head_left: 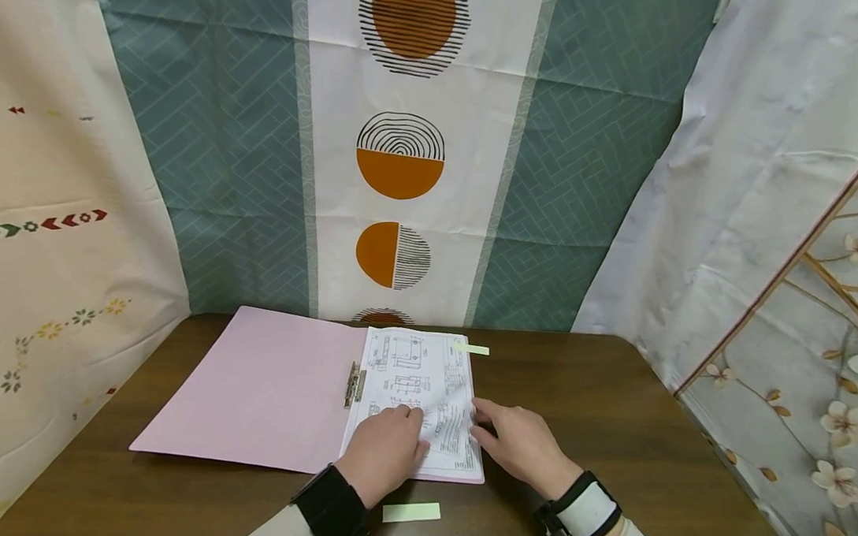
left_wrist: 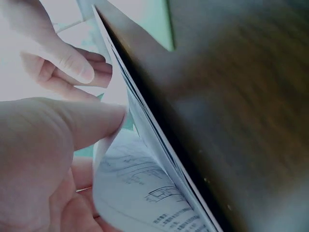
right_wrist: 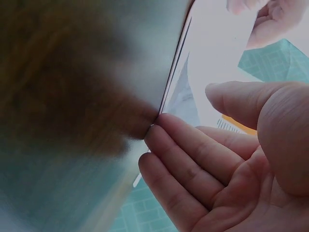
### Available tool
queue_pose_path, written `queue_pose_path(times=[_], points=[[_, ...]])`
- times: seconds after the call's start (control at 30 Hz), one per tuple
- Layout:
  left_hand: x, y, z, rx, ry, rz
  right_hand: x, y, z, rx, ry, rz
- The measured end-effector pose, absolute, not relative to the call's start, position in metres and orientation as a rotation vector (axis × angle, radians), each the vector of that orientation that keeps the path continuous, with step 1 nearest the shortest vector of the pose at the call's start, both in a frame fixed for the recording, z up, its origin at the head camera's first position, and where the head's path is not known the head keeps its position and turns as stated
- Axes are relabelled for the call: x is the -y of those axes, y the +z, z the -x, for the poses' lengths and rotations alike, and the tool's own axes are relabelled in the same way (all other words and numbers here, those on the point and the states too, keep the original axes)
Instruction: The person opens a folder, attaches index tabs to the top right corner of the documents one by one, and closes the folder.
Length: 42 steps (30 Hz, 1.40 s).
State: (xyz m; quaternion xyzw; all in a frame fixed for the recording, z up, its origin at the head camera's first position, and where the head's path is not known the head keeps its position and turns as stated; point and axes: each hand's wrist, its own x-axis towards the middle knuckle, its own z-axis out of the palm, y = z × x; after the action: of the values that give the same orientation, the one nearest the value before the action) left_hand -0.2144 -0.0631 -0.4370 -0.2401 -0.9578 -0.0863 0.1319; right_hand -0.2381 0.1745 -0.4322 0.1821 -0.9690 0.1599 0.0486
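Note:
A pink folder lies opened flat on the table, with a stack of printed drawing sheets on its right side. A metal clip sits near the spine. My left hand is over the lower part of the stack; in the left wrist view its thumb and fingers pinch a curled-up sheet. At the stack's right edge is my right hand, its fingers relaxed and touching the folder's edge, with the thumb apart from them.
One pale green sticky strip sticks out from the stack's upper right corner. A second green strip lies on the brown table near its front. Patterned cloths hang behind and at both sides.

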Motion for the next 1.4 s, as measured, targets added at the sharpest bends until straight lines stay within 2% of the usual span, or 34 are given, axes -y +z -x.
queue_pose_path(times=[0.7,1.13,1.4], points=[[0.086,-0.429,0.216,2.727,-0.485,0.627,-0.169,-0.436,0.239,2.878,0.364,-0.723],[0.106,-0.43,0.217,2.658,-0.374,0.632,-0.175,-0.437,0.233,2.897,0.372,-0.666],[0.12,-0.422,0.216,2.606,-0.298,0.545,-0.174,-0.436,0.235,2.893,0.364,-0.654]])
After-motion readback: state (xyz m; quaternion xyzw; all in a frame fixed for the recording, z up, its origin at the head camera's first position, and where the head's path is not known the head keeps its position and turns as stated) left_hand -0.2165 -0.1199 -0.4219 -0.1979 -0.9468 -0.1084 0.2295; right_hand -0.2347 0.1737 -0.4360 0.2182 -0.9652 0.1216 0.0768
